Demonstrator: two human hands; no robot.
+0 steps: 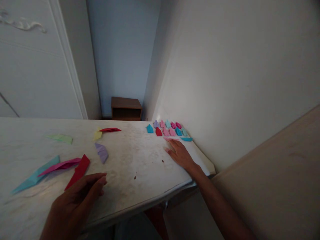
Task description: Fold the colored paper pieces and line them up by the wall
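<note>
We're looking over the pale tabletop (140, 160), and out on the far right our right grip (181, 155) reaches in with its fingertips at the pink strip (171, 138). Its fingers are loosely extended and the thumb stands apart from them, and we can't tell whether they press on the paper or just hover over it. Just right of that strip lies the blue strip (186, 139), and beyond both we've got a bright cluster of little folded papers: the blue fold (149, 129) at its left end, the purple fold (156, 124) and the red fold (158, 132) beside it, then more in pink, magenta, blue and pale green, running toward the wall (225, 66). Over to the near left, here's our left grip (75, 200), thumb and fingertips drawn close together; whether anything is pinched between them, we can't tell. Right by it, on its far side, the red paper (78, 171) slants across the tabletop, with its far end by the magenta paper (61, 165), which itself crosses the light blue paper (36, 176). Farther back we see the lilac paper (102, 152) on its own, the yellow paper (97, 134) meeting the slim red paper (110, 130), and the green paper (60, 138) off to the left. Past the far edge stands a brown cabinet (126, 102).
</note>
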